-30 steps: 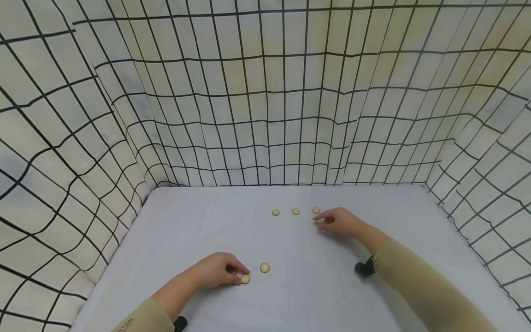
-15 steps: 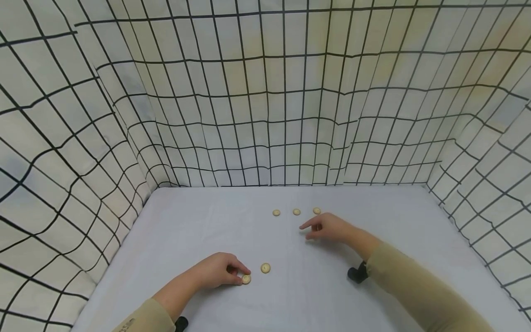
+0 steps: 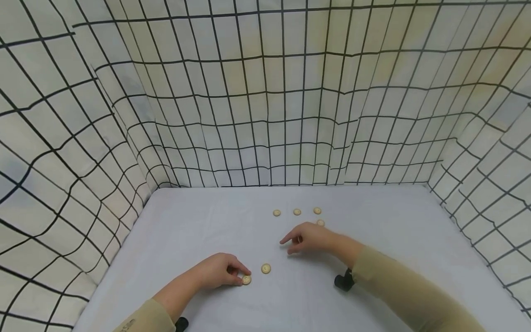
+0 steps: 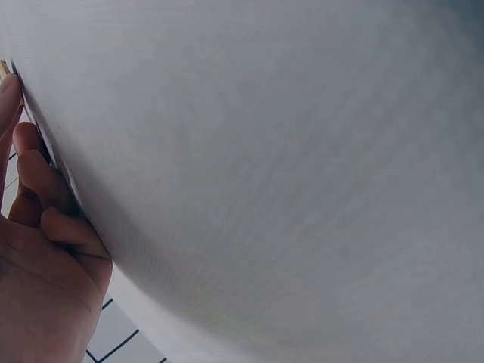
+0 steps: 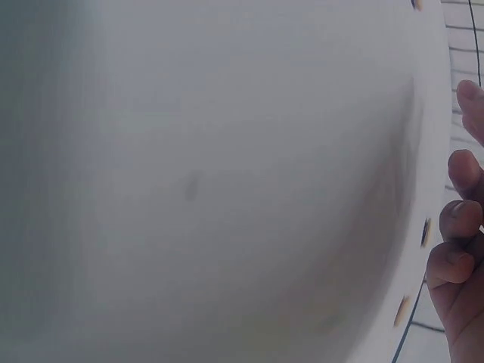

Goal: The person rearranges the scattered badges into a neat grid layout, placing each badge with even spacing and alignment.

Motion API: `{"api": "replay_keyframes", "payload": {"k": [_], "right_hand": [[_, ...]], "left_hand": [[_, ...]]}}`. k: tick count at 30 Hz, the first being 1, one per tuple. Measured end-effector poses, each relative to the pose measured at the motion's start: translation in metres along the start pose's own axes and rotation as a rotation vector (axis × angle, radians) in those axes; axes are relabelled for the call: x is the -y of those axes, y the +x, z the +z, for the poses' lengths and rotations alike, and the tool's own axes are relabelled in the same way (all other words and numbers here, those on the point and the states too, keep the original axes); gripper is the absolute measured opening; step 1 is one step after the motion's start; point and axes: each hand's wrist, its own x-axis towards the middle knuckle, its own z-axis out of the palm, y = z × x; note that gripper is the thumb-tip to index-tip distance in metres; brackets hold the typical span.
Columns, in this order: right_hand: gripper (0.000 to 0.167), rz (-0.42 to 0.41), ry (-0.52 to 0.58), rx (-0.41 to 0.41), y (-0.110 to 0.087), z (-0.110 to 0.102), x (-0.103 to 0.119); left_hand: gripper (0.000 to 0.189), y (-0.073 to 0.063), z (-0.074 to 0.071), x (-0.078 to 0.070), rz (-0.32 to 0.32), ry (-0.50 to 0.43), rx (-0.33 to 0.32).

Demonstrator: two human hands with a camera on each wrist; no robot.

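My left hand (image 3: pixel 216 271) is low on the white cloth, pinching a round wooden button (image 3: pixel 246 280) between thumb and index fingertip; the button lies flat. Just right of it is another wooden button (image 3: pixel 266 268), untouched. Over the cloth to the upper right of that button is my right hand (image 3: pixel 312 238), index finger stretched forward and the others loosely bent, with nothing between them. Behind its wrist, a wooden button (image 3: pixel 321 222) shows partly covered. In the right wrist view, the fingers (image 5: pixel 461 219) stand apart from two buttons seen edge-on.
Toward the back, three more buttons form a row: a left one (image 3: pixel 276 212), a middle one (image 3: pixel 297 211) and a right one (image 3: pixel 317 210). White cloth (image 3: pixel 199 216) covers the table. Walls with a black grid (image 3: pixel 265 106) enclose the back and both sides.
My right hand has let go of the button by the back row, leaving it there, and has come left and nearer, toward the front buttons. The left hand has stayed in place.
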Motion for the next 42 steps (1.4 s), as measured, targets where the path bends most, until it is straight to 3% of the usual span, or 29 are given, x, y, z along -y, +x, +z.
{"api": "replay_keyframes", "payload": {"k": [8, 17, 29, 42], "right_hand": [[0.029, -0.094, -0.017, 0.057, 0.011, 0.014, 0.021], [0.027, -0.140, -0.065, 0.103, 0.018, 0.025, 0.041], [0.031, -0.184, -0.149, 0.111, 0.022, 0.037, 0.043], [0.027, -0.198, -0.163, 0.109, 0.022, 0.039, 0.042]], "left_hand": [[0.017, 0.001, 0.000, -0.002, -0.015, -0.004, 0.002], [0.018, 0.001, -0.002, -0.001, -0.006, 0.017, 0.011], [0.018, 0.002, 0.000, 0.002, 0.006, 0.007, 0.012], [0.018, 0.002, 0.000, 0.002, 0.009, 0.008, 0.013]]}}
